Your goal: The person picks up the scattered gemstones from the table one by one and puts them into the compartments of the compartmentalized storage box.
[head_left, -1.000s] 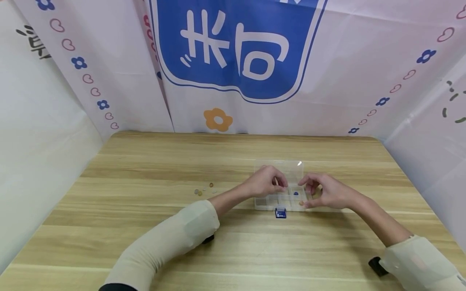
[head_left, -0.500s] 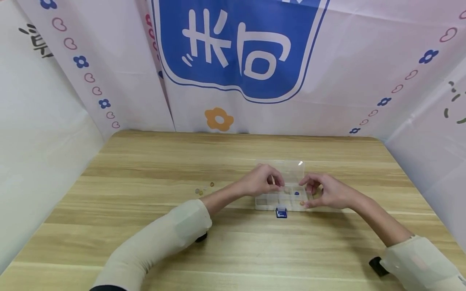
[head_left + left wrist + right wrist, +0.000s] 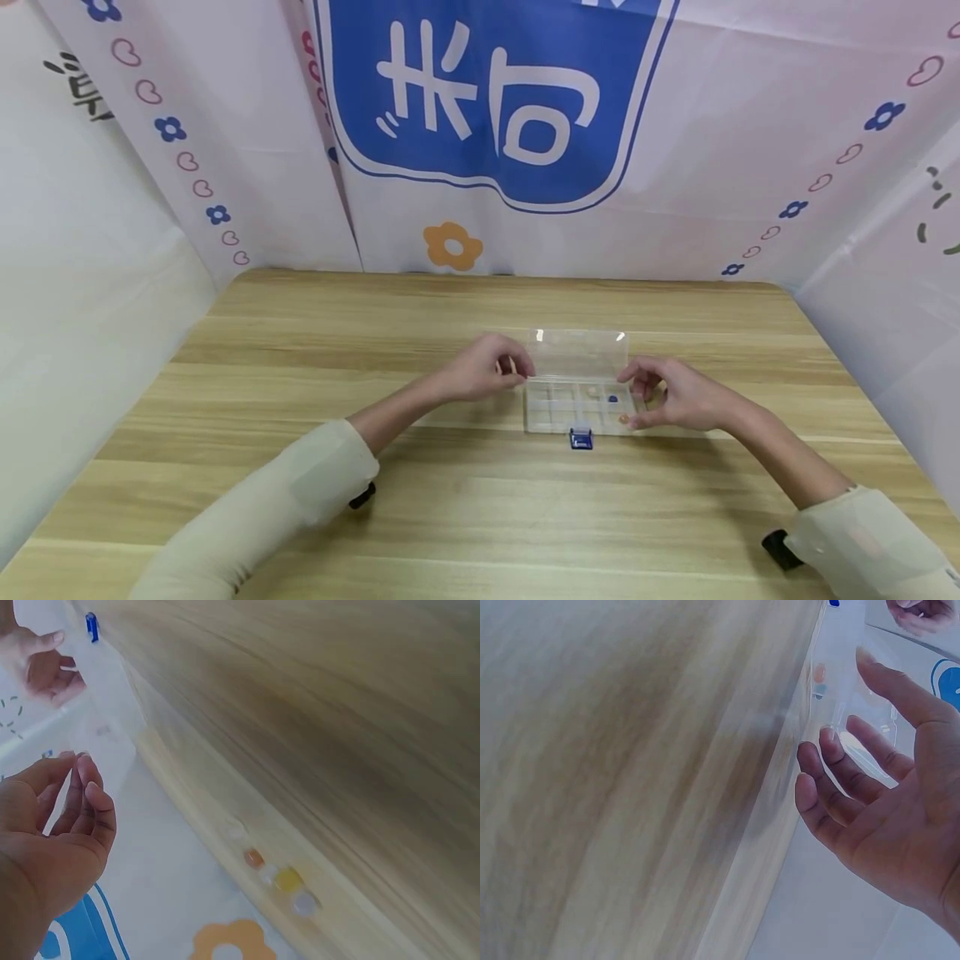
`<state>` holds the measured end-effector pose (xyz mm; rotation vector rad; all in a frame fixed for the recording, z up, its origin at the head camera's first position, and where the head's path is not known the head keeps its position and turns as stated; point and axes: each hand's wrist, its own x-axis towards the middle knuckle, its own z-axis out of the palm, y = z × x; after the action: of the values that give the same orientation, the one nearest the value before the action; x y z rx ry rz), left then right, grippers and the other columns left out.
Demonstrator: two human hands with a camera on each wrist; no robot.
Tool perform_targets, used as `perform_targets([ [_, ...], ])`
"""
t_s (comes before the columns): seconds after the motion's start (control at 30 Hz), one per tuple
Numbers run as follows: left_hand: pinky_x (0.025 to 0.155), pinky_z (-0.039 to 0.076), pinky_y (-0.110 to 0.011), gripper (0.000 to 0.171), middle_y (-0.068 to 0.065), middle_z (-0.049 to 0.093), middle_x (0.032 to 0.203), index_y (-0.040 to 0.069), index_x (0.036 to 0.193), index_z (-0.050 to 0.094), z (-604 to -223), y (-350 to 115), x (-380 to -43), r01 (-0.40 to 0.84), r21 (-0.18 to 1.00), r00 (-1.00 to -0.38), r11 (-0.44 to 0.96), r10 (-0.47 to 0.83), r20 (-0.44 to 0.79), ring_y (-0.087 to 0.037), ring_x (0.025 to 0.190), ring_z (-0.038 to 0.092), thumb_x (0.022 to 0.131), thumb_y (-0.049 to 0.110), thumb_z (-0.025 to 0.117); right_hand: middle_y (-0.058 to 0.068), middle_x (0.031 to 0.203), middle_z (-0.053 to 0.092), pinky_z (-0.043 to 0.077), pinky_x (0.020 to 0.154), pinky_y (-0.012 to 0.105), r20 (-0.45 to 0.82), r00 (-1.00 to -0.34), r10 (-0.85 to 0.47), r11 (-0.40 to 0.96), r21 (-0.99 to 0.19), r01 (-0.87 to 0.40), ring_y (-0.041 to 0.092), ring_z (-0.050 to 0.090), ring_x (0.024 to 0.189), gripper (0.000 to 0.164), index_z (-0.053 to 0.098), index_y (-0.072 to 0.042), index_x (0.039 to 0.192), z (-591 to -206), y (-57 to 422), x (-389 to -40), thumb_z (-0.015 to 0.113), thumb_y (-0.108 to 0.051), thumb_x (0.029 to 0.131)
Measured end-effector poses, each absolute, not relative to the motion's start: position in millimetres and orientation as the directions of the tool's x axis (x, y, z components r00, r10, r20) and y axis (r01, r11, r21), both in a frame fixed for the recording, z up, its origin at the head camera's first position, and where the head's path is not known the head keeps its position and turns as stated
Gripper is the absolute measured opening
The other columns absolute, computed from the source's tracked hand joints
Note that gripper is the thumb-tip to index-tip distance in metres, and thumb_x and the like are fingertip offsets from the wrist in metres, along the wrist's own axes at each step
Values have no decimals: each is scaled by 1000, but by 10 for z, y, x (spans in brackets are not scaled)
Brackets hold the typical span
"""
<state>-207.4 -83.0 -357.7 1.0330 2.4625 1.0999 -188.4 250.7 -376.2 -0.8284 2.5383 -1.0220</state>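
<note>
A clear plastic compartment box (image 3: 551, 406) lies on the table with its lid (image 3: 577, 354) raised at the back and a blue latch (image 3: 581, 439) in front. Inside, toward the right end, sit a dark blue bead (image 3: 612, 399), an orange bead (image 3: 623, 419) and something pale. My right hand (image 3: 675, 396) holds the box's right end, thumb at the front corner and fingertips near the lid hinge. Beside the back left corner hovers my left hand (image 3: 487, 367), fingers loosely bent, with nothing visible in it. Several loose beads (image 3: 286, 880) show in the left wrist view; my left arm hides them in the head view.
The wooden table (image 3: 480, 517) runs back to a white printed cloth (image 3: 300, 225). More white cloth (image 3: 82, 250) hangs along both sides. A black wrist mount (image 3: 782, 550) sits under my right sleeve.
My left hand has moved left from above the compartments to the box's back left corner, uncovering its left half. The left forearm now covers the loose beads. My right hand stays put.
</note>
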Motion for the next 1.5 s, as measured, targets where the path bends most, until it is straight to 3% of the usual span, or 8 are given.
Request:
perform_targets([
  [0.47,74,58,-30,10,-22,73,99,-10,102,73,-3660,-1406,-2063,490,739,-767,462,631,114,-17,81,66,93,-10,69,5,93,60,50,71,31,-45,-796,-604,591,-696,-408,23,55,88,54,65,5,118,-3748,2497,-1876,92,-15,77],
  [0.8,72,59,-27,9,-12,73,90,-8,101,75,-3758,-1817,-2103,480,681,-800,552,594,82,-20,80,68,92,-6,73,5,94,60,50,71,30,-46,-796,-604,594,-691,-411,22,55,88,54,65,4,118,-3760,2490,-1879,92,-16,77],
  [1.07,67,57,-25,12,-13,74,91,-7,100,75,-3774,-1889,-2085,466,635,-816,616,576,40,-19,79,68,91,-11,70,5,95,60,50,72,30,-52,-800,-597,602,-689,-404,22,55,89,54,65,5,119,-3761,2498,-1869,92,-16,77],
  [1.5,71,58,-29,7,-9,74,91,-4,98,77,-3809,-1833,-2135,453,602,-816,658,578,-19,-17,80,68,91,-3,75,5,94,60,50,71,30,-53,-798,-601,603,-686,-408,22,55,88,54,65,4,119,-3763,2507,-1889,93,-16,77],
])
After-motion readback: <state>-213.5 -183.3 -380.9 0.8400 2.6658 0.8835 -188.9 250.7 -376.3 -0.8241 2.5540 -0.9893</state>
